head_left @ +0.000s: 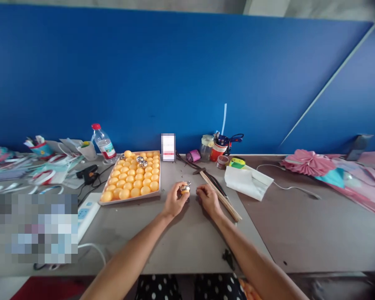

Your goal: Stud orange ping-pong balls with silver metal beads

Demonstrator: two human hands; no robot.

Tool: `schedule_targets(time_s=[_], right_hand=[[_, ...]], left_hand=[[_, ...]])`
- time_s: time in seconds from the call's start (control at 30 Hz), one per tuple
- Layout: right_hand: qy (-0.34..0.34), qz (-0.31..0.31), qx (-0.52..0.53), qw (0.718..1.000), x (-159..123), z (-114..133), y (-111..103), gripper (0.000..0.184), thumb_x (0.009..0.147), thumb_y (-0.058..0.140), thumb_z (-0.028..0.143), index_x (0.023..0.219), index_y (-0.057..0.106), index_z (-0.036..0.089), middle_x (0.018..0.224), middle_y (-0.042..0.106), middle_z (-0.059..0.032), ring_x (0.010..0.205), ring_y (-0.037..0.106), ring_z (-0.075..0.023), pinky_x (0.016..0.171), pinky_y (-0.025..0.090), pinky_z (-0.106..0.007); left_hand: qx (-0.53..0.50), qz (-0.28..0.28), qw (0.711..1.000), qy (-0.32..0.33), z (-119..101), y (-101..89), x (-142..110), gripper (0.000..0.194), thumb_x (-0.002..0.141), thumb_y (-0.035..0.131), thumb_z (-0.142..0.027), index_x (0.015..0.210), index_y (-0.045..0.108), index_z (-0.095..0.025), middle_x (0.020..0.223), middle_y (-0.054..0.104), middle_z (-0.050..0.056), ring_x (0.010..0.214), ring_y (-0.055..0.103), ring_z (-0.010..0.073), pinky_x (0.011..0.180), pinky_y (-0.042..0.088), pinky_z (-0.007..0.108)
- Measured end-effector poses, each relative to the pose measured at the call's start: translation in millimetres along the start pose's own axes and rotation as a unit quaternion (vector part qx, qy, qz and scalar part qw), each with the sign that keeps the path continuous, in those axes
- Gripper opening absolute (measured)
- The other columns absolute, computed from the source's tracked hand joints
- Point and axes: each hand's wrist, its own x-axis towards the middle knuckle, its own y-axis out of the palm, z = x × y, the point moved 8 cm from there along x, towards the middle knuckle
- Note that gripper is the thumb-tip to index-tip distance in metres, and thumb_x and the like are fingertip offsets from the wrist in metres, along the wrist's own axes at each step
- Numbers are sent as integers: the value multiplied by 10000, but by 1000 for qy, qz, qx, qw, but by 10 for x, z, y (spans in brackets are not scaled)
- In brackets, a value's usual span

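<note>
My left hand point(174, 201) is closed on a small orange ball point(185, 190) with a shiny silver piece on its top. A short way to the right, my right hand point(208, 200) rests low over the table with its fingers curled together; whatever they pinch, if anything, is hidden. Left of my hands lies a shallow box point(159, 192) filled with rows of orange balls point(125, 193). Shiny silver pieces point(142, 162) sit on top of some balls toward the back of the box.
Wooden strips point(228, 204) lie just right of my right hand, with a white sheet point(248, 183) beyond them. Behind stand a phone point(168, 148), a jar point(206, 146) and a red cup point(218, 152). A bottle point(105, 143) and power strip point(89, 212) are left.
</note>
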Motion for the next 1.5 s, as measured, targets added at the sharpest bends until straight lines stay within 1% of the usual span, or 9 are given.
schedule_targets(time_s=[0.1,0.23,0.3,0.37,0.57,0.87,1.17,1.3,1.5], right_hand=[[14,8,11,1000,40,-42,19,195,672,606,382,695,619,189,516,513,33,506,446,-128,482,351,-243],[61,29,145,987,119,-148,45,317,651,650,430,799,644,150,529,533,36,497,469,-112,498,349,-236],[67,48,203,976,144,-155,78,332,625,683,416,809,637,145,568,566,26,508,494,-105,518,366,-234],[78,65,225,969,149,-159,119,315,616,699,395,795,624,147,585,578,22,507,501,-100,517,374,-232],[146,93,197,965,102,-213,232,266,613,690,359,776,601,169,502,500,65,428,424,-83,432,335,-211],[145,96,178,968,103,-155,240,208,604,652,324,737,622,166,471,496,60,422,395,-81,431,282,-210],[137,106,160,972,86,-185,245,194,645,634,324,763,620,170,489,501,56,449,413,-92,466,295,-225],[138,105,144,974,79,-161,234,195,642,634,331,753,625,171,498,507,51,463,424,-97,481,315,-233],[153,112,140,972,73,-173,239,227,640,631,351,763,619,160,490,487,51,450,395,-88,463,298,-228]], left_hand=[[11,-17,1000,2,14,-33,4,304,789,581,-268,1065,533,-150,1017,617,83,880,606,153,807,499,304],[17,-17,1000,-10,46,-79,41,295,793,571,-261,1068,533,-163,998,624,68,865,613,153,801,502,304],[27,-13,999,-16,54,-90,60,293,797,567,-259,1072,528,-165,1004,623,67,871,611,154,814,498,312],[37,-6,999,-22,57,-85,71,291,799,565,-258,1071,525,-163,991,627,66,864,612,156,813,499,318],[65,4,998,-22,51,-47,73,270,804,558,-251,1060,533,-168,999,625,69,899,605,169,838,492,335],[88,0,996,-10,57,-60,68,275,819,546,-258,1079,530,-170,1025,621,80,937,601,181,856,487,339],[101,-9,995,-21,-19,-90,63,254,823,543,-260,1061,529,-172,1002,627,71,918,604,179,850,487,341],[101,-1,995,-26,2,-76,58,259,826,537,-251,1071,520,-170,1034,615,80,949,595,183,867,477,345],[89,0,995,-38,50,-73,49,256,835,525,-259,1076,519,-173,1026,609,80,939,593,178,871,472,335]])
